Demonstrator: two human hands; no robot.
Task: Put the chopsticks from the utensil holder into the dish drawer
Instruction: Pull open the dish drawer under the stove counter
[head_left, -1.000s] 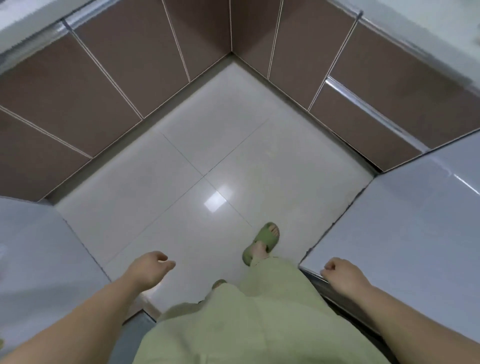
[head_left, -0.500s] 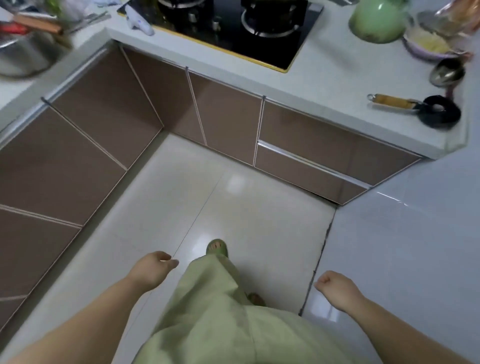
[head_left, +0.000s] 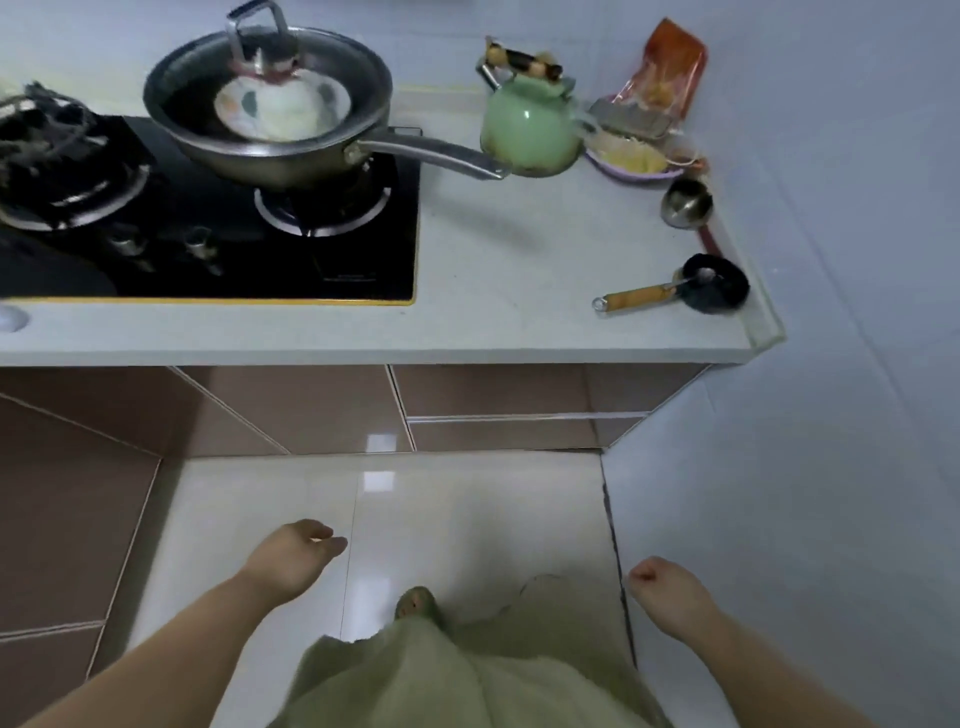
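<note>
Head view: the person stands facing a white counter (head_left: 519, 270) that runs across the upper half of the frame. The left hand (head_left: 291, 558) hangs low at about 7 o'clock over the pale floor (head_left: 467, 509), fingers loosely curled and holding nothing. The right hand (head_left: 667, 592) hangs at about 5 o'clock beside the grey wall (head_left: 831, 467), curled into a loose fist, also empty. The two hands are well apart, with green trousers (head_left: 467, 680) and a toe in a green slipper (head_left: 414, 603) between them.

On the counter, a black hob (head_left: 208, 249) sits at 10 o'clock with a steel pan (head_left: 270, 119) on its right burner; a white bowl (head_left: 283, 109) lies inside the pan. At 1 o'clock a green kettle (head_left: 527, 130) stands just beside the pan's handle. Right of it are a small dish (head_left: 631, 161), a ladle (head_left: 685, 202) and a wooden-handled brush (head_left: 675, 291).

Below the counter are brown cupboard fronts (head_left: 291, 410) and a shut drawer (head_left: 498, 434) at the centre. No chopsticks or utensil holder can be seen
</note>
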